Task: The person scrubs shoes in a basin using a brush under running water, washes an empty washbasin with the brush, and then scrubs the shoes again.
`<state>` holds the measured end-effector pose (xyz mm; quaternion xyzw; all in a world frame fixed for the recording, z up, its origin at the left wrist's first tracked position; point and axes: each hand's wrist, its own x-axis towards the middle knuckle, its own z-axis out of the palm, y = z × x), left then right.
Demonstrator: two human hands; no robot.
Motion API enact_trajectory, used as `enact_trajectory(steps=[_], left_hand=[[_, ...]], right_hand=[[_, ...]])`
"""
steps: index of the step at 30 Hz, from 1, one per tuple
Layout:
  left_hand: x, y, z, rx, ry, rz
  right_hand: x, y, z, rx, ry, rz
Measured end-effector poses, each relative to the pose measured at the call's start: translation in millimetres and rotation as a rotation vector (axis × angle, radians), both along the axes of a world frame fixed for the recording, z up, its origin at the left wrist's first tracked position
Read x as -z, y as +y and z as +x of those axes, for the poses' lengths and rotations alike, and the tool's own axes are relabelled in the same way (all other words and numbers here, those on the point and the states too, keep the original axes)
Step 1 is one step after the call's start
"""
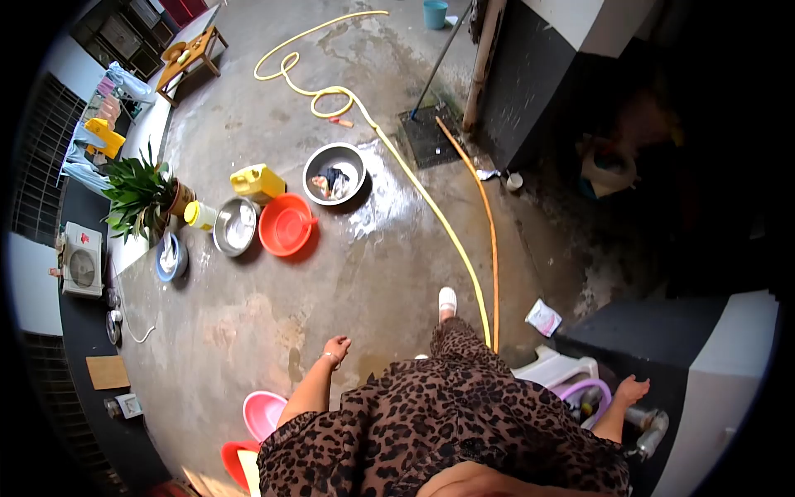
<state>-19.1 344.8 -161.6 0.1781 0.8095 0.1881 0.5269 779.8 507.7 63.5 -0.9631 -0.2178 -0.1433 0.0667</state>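
Note:
My left hand [338, 346], with a bracelet at the wrist, hangs out over the wet concrete floor [240, 331]; its fingers are loosely bent, a little apart, and hold nothing. Off to the right, my right hand [633, 390] is open with nothing in it, near a purple hoop-shaped rim [590, 386] and a white plastic stool [556, 367]. Ahead on the floor stand a steel basin [358, 192] with dark and light cloth inside, a red basin [286, 240] holding a red dipper, and a second steel basin [222, 234]. Neither hand touches any of these.
A yellow hose [431, 203] and an orange hose [489, 215] run toward my feet. A yellow jug [258, 182], a blue basin [161, 267] and a potted plant [137, 195] stand left. Pink basins [263, 414] lie behind my left arm. A white packet [543, 317] lies right.

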Motion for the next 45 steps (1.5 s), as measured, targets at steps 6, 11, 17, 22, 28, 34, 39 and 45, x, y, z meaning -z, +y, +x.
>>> enact_trajectory(steps=[6, 11, 17, 22, 28, 34, 39, 45], left_hand=[[-56.2, 102.6, -18.9, -0.2, -0.042, 0.052], [-82.8, 156.7, -36.0, -0.355, -0.073, 0.149], [-49.9, 187.2, -97.9, -0.29, -0.06, 0.033], [11.6, 247.8, -191.6, -0.256, 0.012, 0.078], [-30.9, 410.7, -288.1, -0.421, -0.023, 0.179], [-73.0, 493.1, -305.5, -0.634, -0.03, 0.155], [-23.7, 511.1, -324.8, -0.65, 0.003, 0.251], [-4.5, 586.3, -380.1, -0.662, 0.033, 0.215]], right_hand=[[101.1, 255.4, -78.3, -0.744, 0.456, -0.189], [69.3, 431.6, -282.9, -1.184, 0.707, -0.421], [81.4, 536.4, -399.8, -1.376, 0.781, -0.407], [105.7, 554.9, -399.1, -1.125, 0.952, -0.589], [113.7, 598.6, -380.6, -0.799, 0.975, -0.877], [140.6, 754.2, -468.3, -1.02, 0.827, -0.979], [117.4, 906.6, -711.6, -1.601, 0.704, -0.67], [99.4, 996.6, -935.0, -1.852, 0.921, -0.74]])
